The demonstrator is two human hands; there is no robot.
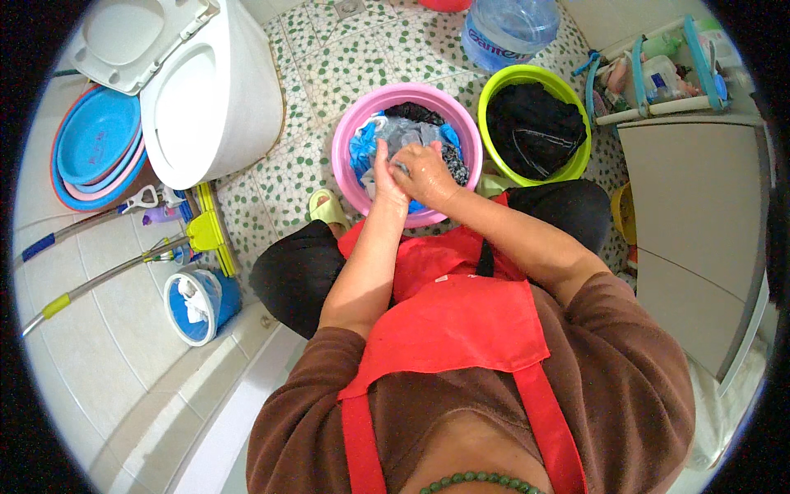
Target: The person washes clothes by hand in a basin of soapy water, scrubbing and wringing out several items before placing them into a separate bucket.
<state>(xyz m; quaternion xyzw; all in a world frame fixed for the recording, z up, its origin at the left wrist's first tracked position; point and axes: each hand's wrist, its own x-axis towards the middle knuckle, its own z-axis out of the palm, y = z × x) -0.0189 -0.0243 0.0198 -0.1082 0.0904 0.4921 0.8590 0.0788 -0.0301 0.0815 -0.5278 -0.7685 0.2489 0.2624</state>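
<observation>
Over a pink plastic basin (344, 133), my left hand (390, 182) and my right hand (429, 176) meet, both wet. The right fingers lie across the left palm. A small greyish patch shows between them; whether it is a held thing or what lies behind, I cannot tell. Below the hands, the basin holds a heap of laundry: grey fabric (404, 131), blue fabric (363, 148) and a black-and-white speckled piece (455, 165). To the right stands a lime-green basin (486, 133) with dark clothing (534, 126) piled inside.
A large clear water bottle (509, 31) stands behind the basins. At left are a toilet (247, 92), stacked blue basins (99, 136), a squeegee mop (207, 231) and a waste bin (221, 309). A storage rack (654, 108) and grey cabinet (691, 197) are on the right.
</observation>
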